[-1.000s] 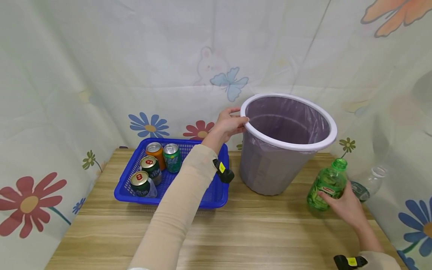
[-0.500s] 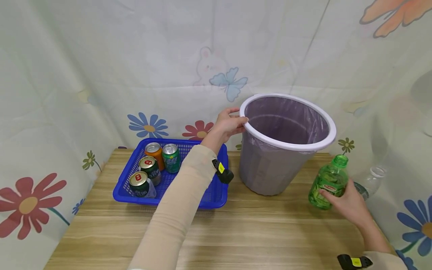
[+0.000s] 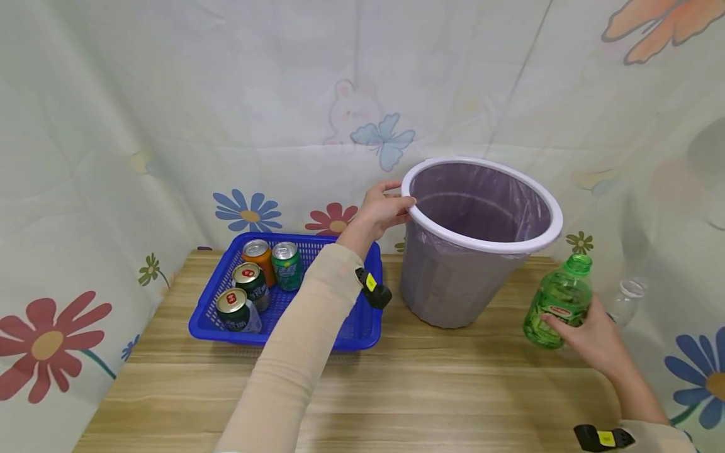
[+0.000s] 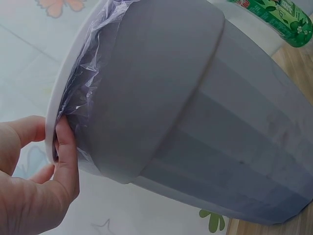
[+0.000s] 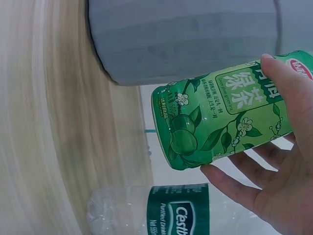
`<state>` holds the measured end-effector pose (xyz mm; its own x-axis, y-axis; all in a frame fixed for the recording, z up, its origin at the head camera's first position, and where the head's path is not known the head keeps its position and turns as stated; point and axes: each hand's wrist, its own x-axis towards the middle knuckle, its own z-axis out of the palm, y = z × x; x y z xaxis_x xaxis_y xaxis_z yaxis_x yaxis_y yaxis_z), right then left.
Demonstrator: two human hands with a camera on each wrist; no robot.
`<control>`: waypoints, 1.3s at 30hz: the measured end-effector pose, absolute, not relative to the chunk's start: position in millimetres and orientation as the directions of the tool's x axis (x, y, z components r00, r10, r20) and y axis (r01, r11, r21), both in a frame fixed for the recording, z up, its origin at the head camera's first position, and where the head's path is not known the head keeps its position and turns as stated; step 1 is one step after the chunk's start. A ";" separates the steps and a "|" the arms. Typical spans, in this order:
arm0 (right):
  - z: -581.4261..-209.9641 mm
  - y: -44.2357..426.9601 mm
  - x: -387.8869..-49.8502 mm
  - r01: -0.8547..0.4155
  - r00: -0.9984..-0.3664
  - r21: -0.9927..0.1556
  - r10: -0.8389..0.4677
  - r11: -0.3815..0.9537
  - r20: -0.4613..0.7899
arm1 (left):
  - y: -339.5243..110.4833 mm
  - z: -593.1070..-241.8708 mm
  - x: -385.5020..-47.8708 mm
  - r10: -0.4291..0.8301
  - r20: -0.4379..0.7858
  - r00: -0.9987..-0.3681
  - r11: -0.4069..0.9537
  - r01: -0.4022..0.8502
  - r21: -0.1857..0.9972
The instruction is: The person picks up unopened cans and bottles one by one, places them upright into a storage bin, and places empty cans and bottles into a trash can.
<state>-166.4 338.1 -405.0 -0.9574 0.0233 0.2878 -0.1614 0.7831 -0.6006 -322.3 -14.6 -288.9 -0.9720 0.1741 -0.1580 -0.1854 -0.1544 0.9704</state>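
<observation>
My left hand (image 3: 385,211) pinches the white rim (image 3: 409,182) of a grey trash bin (image 3: 453,283) lined with a clear plastic bag. In the left wrist view, the thumb lies outside the rim and fingers reach beneath it, against the bag's folded edge. My right hand (image 3: 595,340) grips a green tea bottle (image 3: 557,302) around its body, right of the bin. Its neck shows no cap. The right wrist view has its base raised off the tabletop. Behind the right hand stands a clear water bottle (image 5: 178,210) with a green label, partly hidden in the head view.
A blue plastic basket (image 3: 334,343) at the left holds several drink cans, including an orange can (image 3: 259,261) and a green can (image 3: 287,267). The wooden table (image 3: 425,396) meets a flower-printed cloth backdrop (image 3: 283,113) at its back and sides.
The right hand has carried the green tea bottle slightly to the right and upward, covering more of the clear water bottle. The left hand and trash bin have stayed put.
</observation>
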 end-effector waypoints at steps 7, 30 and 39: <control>-400.8 341.7 -169.7 -0.290 -0.922 -0.601 -0.050 0.744 0.383 | -14.8 -288.8 -321.5 0.173 -0.157 -0.972 -0.152 -0.184 0.971; -366.7 346.1 -169.0 -0.225 -0.940 -0.550 -0.030 0.804 0.341 | -13.7 -289.9 -322.0 0.168 -0.155 -0.974 -0.157 -0.182 0.971; -352.4 347.9 -171.4 -0.229 -0.942 -0.554 -0.039 0.801 0.333 | -13.5 -289.9 -322.1 0.167 -0.152 -0.974 -0.154 -0.178 0.972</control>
